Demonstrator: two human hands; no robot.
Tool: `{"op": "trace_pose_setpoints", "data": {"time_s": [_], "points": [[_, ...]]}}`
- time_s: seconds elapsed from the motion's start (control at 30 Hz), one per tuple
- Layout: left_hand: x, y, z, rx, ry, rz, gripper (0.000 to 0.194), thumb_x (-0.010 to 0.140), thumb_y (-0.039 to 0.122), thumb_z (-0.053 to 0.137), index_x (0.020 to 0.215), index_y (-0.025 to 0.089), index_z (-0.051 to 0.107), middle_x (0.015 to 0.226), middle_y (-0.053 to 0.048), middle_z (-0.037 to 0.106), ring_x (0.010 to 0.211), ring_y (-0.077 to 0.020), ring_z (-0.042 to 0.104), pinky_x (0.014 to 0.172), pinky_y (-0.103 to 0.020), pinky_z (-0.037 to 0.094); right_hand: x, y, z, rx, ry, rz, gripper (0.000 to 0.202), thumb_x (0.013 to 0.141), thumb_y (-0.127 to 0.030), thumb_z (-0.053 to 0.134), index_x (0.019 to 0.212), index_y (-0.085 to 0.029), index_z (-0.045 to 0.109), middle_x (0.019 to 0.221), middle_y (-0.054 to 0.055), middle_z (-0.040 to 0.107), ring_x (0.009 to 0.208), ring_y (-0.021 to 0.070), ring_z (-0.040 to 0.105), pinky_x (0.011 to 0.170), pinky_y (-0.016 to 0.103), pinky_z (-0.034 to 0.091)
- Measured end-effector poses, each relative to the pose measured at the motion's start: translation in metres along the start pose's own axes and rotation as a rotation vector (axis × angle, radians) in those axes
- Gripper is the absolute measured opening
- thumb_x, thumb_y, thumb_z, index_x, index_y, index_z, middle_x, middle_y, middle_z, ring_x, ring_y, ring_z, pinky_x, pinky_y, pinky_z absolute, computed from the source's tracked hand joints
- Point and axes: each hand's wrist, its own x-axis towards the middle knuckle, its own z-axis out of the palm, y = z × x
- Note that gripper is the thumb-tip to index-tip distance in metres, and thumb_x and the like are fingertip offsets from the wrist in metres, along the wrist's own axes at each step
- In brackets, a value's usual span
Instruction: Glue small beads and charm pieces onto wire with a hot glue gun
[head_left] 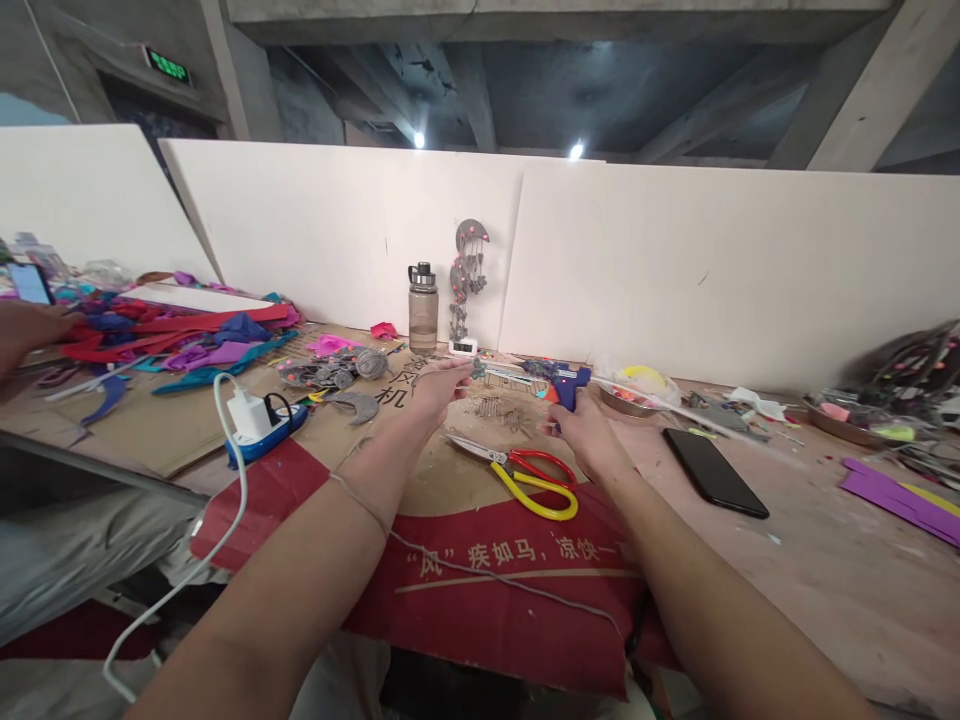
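Observation:
My right hand (576, 425) is wrapped round a blue glue gun (566, 385) with an orange trigger, its nozzle pointing left. My left hand (444, 388) is pinched on a small grey-green piece (478, 370) in front of the nozzle. A grey yarn (480, 570) runs from near my left forearm across the red cardboard (510, 620). Below the hands lie scissors (525, 475) with one red and one yellow handle. Small sticks (499, 410) are scattered on the brown cardboard between the hands.
A bottle (424, 315) and a hanging grey moon ornament (470, 275) stand by the white partition. A black phone (715, 472) lies at right. At left are a power strip with a charger (251, 420), grey yarn ball (371, 363), felt strips (187, 330) and another person's hand (30, 330).

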Motion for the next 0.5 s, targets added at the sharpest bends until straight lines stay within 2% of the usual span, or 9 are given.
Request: {"op": "trace_pose_setpoints", "data": {"time_s": [0.07,0.13,0.2,0.3,0.5], "points": [[-0.001,-0.002,0.001,-0.021,-0.001,-0.015,0.028,0.054,0.026,0.084,0.071,0.012,0.066,0.061,-0.001,0.060,0.051,-0.0063,0.050,0.047,-0.019,0.038,-0.007,-0.008,0.003,0.189,-0.025,-0.029,0.018,0.075,-0.028,0.058,0.089,-0.022,0.048,0.093,0.005,0.064,0.070,0.0157,0.062,0.060,0.030,0.054],[-0.003,-0.003,0.003,-0.044,-0.023,-0.014,0.026,0.055,0.025,0.083,0.070,0.012,0.065,0.057,0.000,0.058,0.049,-0.0058,0.049,0.047,-0.019,0.038,-0.015,-0.017,0.006,0.258,-0.079,-0.102,0.024,0.074,-0.031,0.061,0.092,-0.023,0.048,0.097,0.005,0.064,0.071,0.0146,0.060,0.060,0.028,0.053],[-0.004,-0.004,0.004,-0.062,-0.048,-0.008,0.024,0.057,0.023,0.082,0.070,0.011,0.065,0.054,0.001,0.056,0.048,-0.0056,0.048,0.048,-0.019,0.038,-0.023,-0.024,0.008,0.223,-0.110,-0.156,0.027,0.074,-0.035,0.061,0.095,-0.022,0.048,0.094,0.003,0.064,0.064,0.0128,0.056,0.057,0.027,0.050],[-0.006,-0.004,0.006,-0.080,-0.082,-0.007,0.023,0.057,0.022,0.081,0.068,0.011,0.064,0.053,0.001,0.056,0.048,-0.0061,0.048,0.049,-0.020,0.039,-0.029,-0.029,0.008,0.113,-0.138,-0.155,0.029,0.076,-0.039,0.057,0.098,-0.021,0.049,0.080,0.000,0.062,0.055,0.0112,0.048,0.055,0.026,0.046],[-0.006,-0.005,0.008,-0.115,-0.097,-0.011,0.022,0.058,0.019,0.082,0.070,0.011,0.066,0.057,0.001,0.057,0.051,-0.0065,0.049,0.054,-0.022,0.043,-0.030,-0.027,0.008,0.008,-0.126,-0.114,0.035,0.077,-0.042,0.055,0.104,-0.020,0.050,0.066,-0.004,0.053,0.054,0.0128,0.046,0.054,0.026,0.042]]}}
